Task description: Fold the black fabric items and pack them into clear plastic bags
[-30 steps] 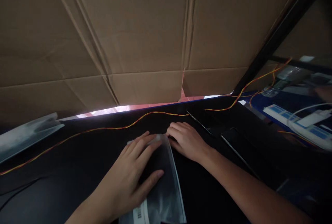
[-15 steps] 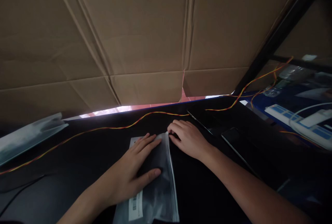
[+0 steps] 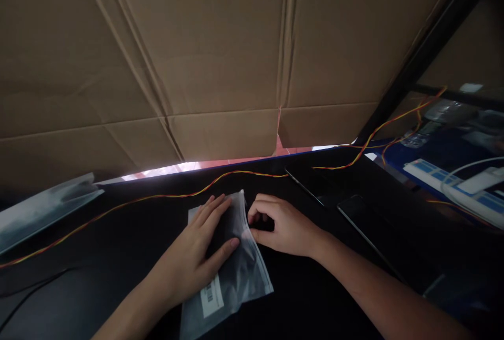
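Observation:
A translucent zip bag (image 3: 242, 277) lies on the black tabletop in front of me, with a white barcode label (image 3: 212, 298) near its lower end. My left hand (image 3: 200, 251) rests flat on the bag, fingers stretched and thumb spread. At the bag's right edge, along the zip strip, my right hand (image 3: 281, 224) is closed in a pinch, thumb and fingers curled against the edge. What exactly lies between those fingertips is partly hidden, but the bag's edge meets them.
Two dark phones (image 3: 305, 185) (image 3: 366, 235) lie to the right. A red-yellow twisted wire (image 3: 157, 196) crosses the table behind the bag. Another plastic bag (image 3: 47, 209) is at the left. Cardboard (image 3: 220, 56) stands behind; a power strip (image 3: 452, 182) lies far right.
My right hand has slid down along the zip edge toward me from the bag's top corner. The bag has tilted and shifted slightly; my left hand has moved a little left with it.

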`<state>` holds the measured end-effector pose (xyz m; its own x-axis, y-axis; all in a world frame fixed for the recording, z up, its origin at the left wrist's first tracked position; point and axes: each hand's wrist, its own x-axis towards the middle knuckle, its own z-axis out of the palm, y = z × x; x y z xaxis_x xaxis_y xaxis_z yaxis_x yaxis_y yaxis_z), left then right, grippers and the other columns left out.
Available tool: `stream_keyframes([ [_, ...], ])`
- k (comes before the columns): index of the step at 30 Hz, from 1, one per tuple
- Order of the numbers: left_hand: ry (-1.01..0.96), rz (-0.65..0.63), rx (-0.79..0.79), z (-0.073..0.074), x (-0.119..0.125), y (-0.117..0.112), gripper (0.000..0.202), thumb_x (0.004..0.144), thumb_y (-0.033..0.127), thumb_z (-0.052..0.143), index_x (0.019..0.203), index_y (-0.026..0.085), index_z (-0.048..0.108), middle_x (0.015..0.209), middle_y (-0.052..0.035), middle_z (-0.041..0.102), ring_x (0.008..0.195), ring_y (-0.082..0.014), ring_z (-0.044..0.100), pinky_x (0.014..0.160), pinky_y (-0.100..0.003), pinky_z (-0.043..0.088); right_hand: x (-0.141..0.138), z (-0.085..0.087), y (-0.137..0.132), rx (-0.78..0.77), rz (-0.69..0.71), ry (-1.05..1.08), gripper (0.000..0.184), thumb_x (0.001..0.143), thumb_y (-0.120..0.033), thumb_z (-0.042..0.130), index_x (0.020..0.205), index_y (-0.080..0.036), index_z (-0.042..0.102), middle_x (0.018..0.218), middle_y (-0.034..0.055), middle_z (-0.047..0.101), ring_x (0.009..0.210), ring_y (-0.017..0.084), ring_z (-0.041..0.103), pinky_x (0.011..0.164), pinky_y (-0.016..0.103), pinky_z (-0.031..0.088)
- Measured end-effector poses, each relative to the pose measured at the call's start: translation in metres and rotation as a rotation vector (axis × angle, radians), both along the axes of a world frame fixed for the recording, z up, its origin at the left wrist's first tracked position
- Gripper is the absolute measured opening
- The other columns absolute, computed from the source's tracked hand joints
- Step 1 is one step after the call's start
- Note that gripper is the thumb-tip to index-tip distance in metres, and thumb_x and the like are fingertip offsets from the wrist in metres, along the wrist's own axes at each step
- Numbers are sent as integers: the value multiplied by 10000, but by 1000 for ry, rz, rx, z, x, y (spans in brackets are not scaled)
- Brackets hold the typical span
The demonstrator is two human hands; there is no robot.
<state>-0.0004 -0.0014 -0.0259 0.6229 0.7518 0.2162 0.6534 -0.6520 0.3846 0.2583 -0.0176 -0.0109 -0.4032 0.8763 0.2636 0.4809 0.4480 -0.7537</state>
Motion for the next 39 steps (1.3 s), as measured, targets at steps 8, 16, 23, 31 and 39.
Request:
stream_keyframes([
  [8,16,-49,69,-1,0,-3,660,1118,459,463,1710,369,187,1762,-72,353,1616,-379,331,1284,-685,316,-10,-1,-7,-44,25,-127,341,849,-375,870,1066,-219,658,1053,32,699,968,221,640,877,375,520],
  [16,24,-65,66,-2,0,-3,684,1117,469,474,1720,372,167,1772,-64,333,1625,-381,306,1294,-667,306,-20,-4,-11,-155,-10,31,208,836,-189,768,911,-232,578,901,-2,708,791,176,647,692,298,485],
  [23,42,-53,-15,0,-3,-3,704,1113,497,476,1727,372,153,1786,-69,295,1641,-398,244,1289,-700,266,-19,-1,-11,-215,7,128,197,836,-111,737,926,-231,609,894,-10,740,790,161,687,703,281,510],
  [31,147,10,-81,-10,-20,11,785,1084,597,501,1733,388,113,1800,-88,222,1645,-400,193,1274,-727,249,11,-2,10,-102,-217,90,214,848,-180,666,1041,-243,597,984,7,700,903,171,679,816,310,556],
  [39,249,123,-9,-22,-134,16,701,1012,649,582,1655,466,372,1729,-40,394,1578,-435,363,1204,-725,374,48,8,14,-6,-500,-189,220,802,-146,594,1003,-233,569,968,73,651,895,270,627,790,446,513],
])
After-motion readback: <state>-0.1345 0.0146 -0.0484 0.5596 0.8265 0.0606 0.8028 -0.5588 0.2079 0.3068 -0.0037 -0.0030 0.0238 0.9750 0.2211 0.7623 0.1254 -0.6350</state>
